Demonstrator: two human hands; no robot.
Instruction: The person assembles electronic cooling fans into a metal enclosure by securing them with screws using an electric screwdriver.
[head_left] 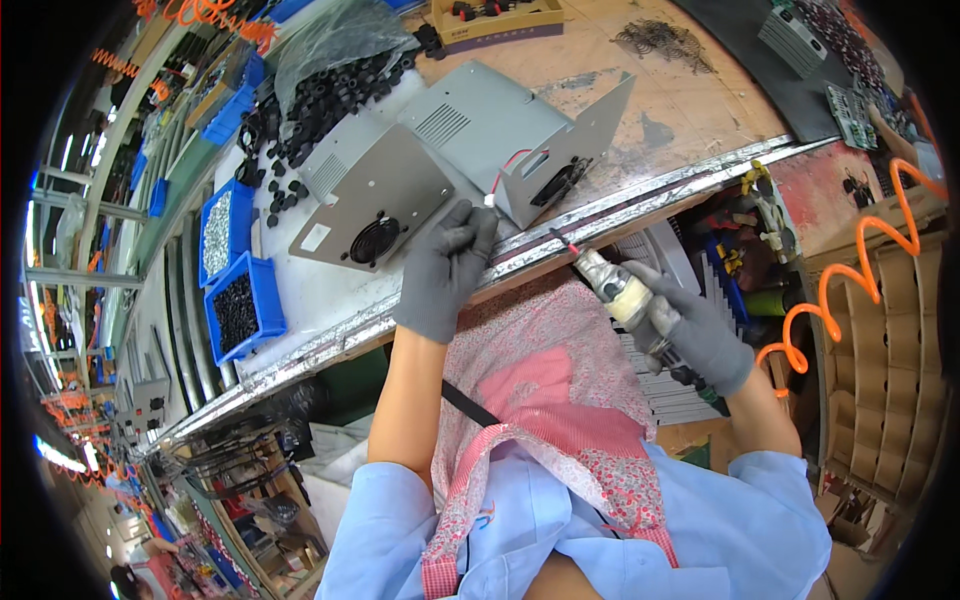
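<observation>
My left hand (445,265), in a grey glove, has its fingers curled together at the table's front edge. Right by its fingertips is a small white connector (489,200) on a red wire; whatever the fingers may hold is hidden. Two grey sheet-metal housings stand beyond it. The left housing (345,205) has a round black fan (375,240) in its panel, and the right housing (480,115) has a fan (562,182) on its upright plate. My right hand (690,335), also gloved, is wrapped round a power screwdriver (620,290), its bit pointing up-left toward the table edge.
Black plastic parts (340,100) lie heaped at the back left under clear plastic. Blue bins (245,305) of small hardware sit at left. Loose springs (665,42) and a yellow box (495,25) lie at the back. An orange coiled hose (830,290) hangs at right.
</observation>
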